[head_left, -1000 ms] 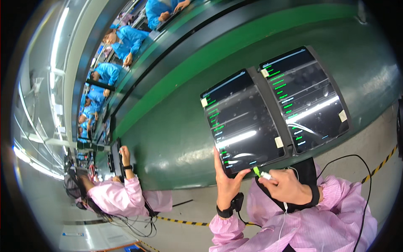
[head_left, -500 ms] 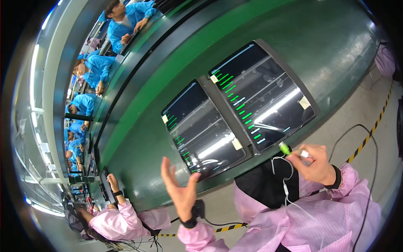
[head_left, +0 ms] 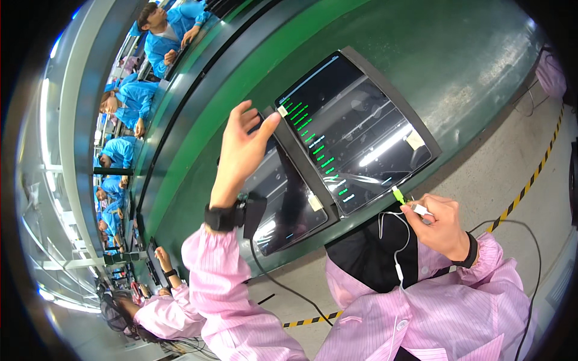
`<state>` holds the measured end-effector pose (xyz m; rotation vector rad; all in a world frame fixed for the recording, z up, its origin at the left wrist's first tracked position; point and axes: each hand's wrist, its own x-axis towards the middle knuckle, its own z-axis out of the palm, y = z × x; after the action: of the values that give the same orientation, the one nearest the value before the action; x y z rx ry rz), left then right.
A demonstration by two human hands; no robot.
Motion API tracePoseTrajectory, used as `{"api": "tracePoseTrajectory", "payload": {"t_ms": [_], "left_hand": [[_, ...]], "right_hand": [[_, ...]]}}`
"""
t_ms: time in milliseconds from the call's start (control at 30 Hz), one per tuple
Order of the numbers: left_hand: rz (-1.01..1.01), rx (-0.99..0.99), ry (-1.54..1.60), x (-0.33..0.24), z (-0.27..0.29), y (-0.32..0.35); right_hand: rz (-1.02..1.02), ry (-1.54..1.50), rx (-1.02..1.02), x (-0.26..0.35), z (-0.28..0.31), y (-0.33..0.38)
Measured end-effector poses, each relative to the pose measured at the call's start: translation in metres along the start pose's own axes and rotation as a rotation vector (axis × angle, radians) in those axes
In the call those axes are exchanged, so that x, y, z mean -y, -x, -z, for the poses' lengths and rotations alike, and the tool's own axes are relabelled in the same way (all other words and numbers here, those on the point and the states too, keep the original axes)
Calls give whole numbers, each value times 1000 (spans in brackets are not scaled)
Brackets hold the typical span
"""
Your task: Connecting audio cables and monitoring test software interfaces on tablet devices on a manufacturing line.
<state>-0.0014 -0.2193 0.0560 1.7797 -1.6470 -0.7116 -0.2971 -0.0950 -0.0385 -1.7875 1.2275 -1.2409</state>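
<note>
Two large tablets lie side by side on the green table. The right tablet (head_left: 355, 114) shows rows of mostly green text on a black screen. My left hand (head_left: 244, 147) hangs over the left tablet (head_left: 283, 186), hiding much of it, with thumb and fingers apart and nothing held. Its thumb tip is beside the right tablet's upper left edge, by a cream tab; I cannot tell if they touch. My right hand (head_left: 444, 224) is closed on a cable plug with a green body (head_left: 399, 195) and silvery tip, near that tablet's lower corner. A white plug (head_left: 421, 210) also shows between those fingers.
Grey frames border the tablets on the green tabletop (head_left: 445, 66). A white cord (head_left: 399, 274) hangs before my pink smock; a black cable (head_left: 283, 286) runs from my left wrist. A co-worker in pink (head_left: 174, 313) sits at left; several people in blue (head_left: 171, 39) work beyond the rail.
My left hand has moved up and away from me, from the left tablet's near corner to above it. My right hand still grips the plug, its tip now nearer the right tablet's edge.
</note>
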Motion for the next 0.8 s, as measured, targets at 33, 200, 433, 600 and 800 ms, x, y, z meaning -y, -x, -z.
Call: {"api": "tracePoseTrajectory", "payload": {"t_ms": [33, 200, 433, 600, 800], "left_hand": [[-10, 2, -47, 1, -9, -11], [-69, -14, -261, 7, -31, -43], [-96, 45, -274, 9, -44, -55], [-116, 49, -280, 14, -40, -54], [-72, 147, -371, -3, -41, -49]], "right_hand": [[-1, 4, 18, -2, 0, 0], [1, -16, 13, -2, -4, 0], [11, -71, -47, -3, -7, 3], [-19, -53, -54, -2, -10, 2], [-115, -114, -56, -2, -14, 5]]}}
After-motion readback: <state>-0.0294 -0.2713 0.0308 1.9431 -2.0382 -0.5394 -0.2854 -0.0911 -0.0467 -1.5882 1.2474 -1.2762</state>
